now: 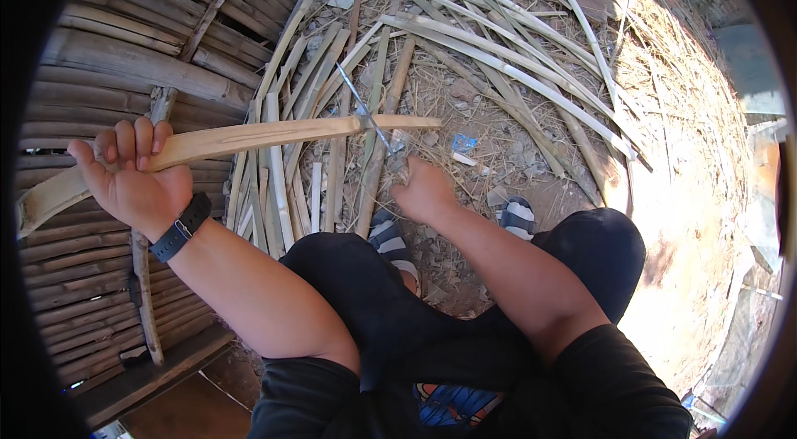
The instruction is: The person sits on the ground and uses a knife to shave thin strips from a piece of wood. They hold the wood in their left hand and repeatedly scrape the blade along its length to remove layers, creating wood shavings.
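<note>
My left hand (pixel 137 178) is closed around a long split bamboo strip (pixel 266 136), near its left end. The strip reaches across to the right, pale and slightly curved, with a node toward its far end. My right hand (pixel 427 194) is closed on a knife, its handle mostly hidden by my fingers. The narrow blade (pixel 353 90), seen almost edge-on, slants up and left and crosses the strip at the node. I cannot tell how deep the blade sits in the bamboo.
Several split bamboo strips (pixel 498 53) lie spread on the littered ground ahead, with more (pixel 274 165) stacked beside a slatted bamboo wall (pixel 124 65) at left. A blue wrapper (pixel 463 143) lies near my sandalled feet. Sunlit straw (pixel 689 132) covers the ground at right.
</note>
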{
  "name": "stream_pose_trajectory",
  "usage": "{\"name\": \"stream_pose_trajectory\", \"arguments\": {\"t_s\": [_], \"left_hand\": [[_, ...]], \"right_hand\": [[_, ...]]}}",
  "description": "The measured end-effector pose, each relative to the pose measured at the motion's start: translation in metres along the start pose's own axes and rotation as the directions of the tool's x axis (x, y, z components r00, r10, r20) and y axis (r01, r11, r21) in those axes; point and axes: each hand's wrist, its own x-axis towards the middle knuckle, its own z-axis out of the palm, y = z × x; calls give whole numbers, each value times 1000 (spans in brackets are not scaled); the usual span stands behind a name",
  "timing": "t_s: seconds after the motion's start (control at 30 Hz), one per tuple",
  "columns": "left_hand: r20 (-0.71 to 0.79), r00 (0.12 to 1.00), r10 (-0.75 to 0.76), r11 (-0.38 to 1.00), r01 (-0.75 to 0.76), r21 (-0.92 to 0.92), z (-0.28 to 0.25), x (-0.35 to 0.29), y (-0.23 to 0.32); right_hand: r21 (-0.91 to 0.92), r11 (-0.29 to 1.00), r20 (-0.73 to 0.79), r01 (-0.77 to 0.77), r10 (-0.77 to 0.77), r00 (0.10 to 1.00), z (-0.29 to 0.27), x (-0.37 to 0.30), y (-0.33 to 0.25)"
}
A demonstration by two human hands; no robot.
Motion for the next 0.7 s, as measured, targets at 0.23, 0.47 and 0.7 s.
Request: {"name": "stream_pose_trajectory", "arguments": {"t_s": [0.23,0.47,0.7], "left_hand": [[94,995,-29,999,32,-21,2,-4,0],[-21,999,-29,1000,29,-4,-18,5,1],[-26,1000,-11,1000,12,21,-6,-1,2]], "right_hand": [[74,939,28,336,-339,940,7,-21,-45],[-5,1000,32,6,-6,999,18,18,42],[76,991,85,111,-118,989,10,-16,-21]]}}
